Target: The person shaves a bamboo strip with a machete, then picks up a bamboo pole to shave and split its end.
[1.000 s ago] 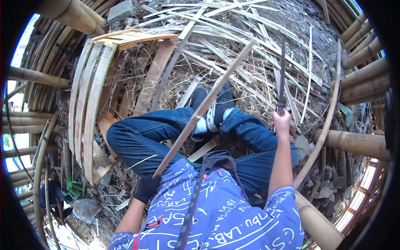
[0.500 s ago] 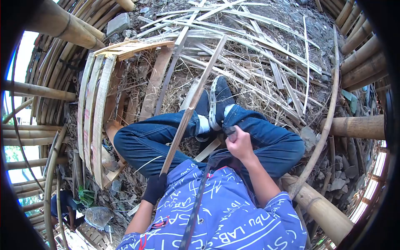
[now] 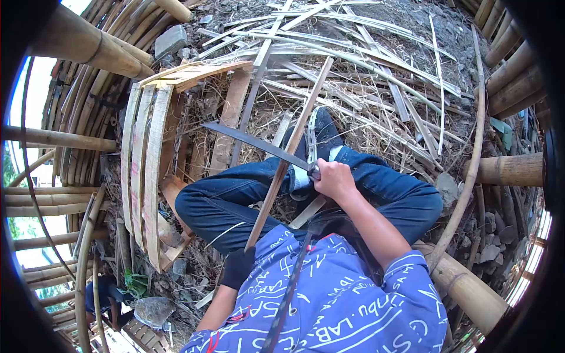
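Observation:
My right hand [image 3: 334, 179], bare, is wrapped round the handle of a machete [image 3: 244, 137]. Its long dark blade points left and crosses over a bamboo strip [image 3: 268, 206] above my crossed legs. My left hand [image 3: 238, 268], in a black glove, is closed round the near end of that strip at my waist. From there the strip slopes up and away past my shoes, its far end over the ground.
A slatted wooden crate [image 3: 158, 170] lies on its side at the left. Many split strips [image 3: 376, 67] are scattered ahead among shavings. Bamboo poles [image 3: 471, 288] stand around me, with stones [image 3: 491, 244] on the right. Another person [image 3: 104, 300] is partly visible at the lower left.
My right hand has turned the machete, so its blade now reaches left across the bamboo strip. The whole view has shifted slightly, while my left hand keeps its hold.

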`<action>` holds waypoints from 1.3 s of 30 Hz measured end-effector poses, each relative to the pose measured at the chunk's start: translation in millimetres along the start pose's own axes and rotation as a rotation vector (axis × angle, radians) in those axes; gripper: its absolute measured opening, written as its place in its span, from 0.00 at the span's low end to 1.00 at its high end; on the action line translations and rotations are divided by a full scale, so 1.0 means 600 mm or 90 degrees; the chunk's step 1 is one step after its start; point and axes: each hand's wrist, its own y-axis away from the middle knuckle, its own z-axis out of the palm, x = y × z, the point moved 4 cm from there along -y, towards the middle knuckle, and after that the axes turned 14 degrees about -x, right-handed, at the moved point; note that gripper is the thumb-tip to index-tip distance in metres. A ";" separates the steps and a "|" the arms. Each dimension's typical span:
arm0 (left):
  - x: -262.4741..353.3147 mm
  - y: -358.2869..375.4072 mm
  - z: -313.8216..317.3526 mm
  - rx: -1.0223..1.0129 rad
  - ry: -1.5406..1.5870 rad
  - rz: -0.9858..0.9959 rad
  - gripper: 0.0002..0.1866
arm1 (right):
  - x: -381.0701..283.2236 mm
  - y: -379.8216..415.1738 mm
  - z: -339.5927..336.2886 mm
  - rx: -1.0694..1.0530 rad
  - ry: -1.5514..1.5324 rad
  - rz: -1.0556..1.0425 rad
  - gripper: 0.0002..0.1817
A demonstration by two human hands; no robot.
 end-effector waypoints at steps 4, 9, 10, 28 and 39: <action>0.004 0.001 0.003 -0.005 -0.046 0.017 0.13 | 0.011 -0.009 -0.015 -0.022 0.021 0.026 0.09; 0.004 -0.001 0.002 -0.027 -0.049 0.012 0.14 | 0.030 -0.030 -0.016 -0.049 0.103 0.059 0.08; 0.009 -0.001 -0.002 -0.024 -0.027 0.017 0.16 | 0.038 -0.035 -0.019 -0.058 0.126 0.058 0.08; -0.011 -0.008 -0.001 -0.035 0.176 -0.094 0.24 | 0.125 -0.039 -0.051 0.018 0.090 0.137 0.08; -0.005 0.000 -0.001 -0.022 0.167 -0.142 0.26 | 0.194 -0.085 -0.118 -0.012 0.158 0.234 0.09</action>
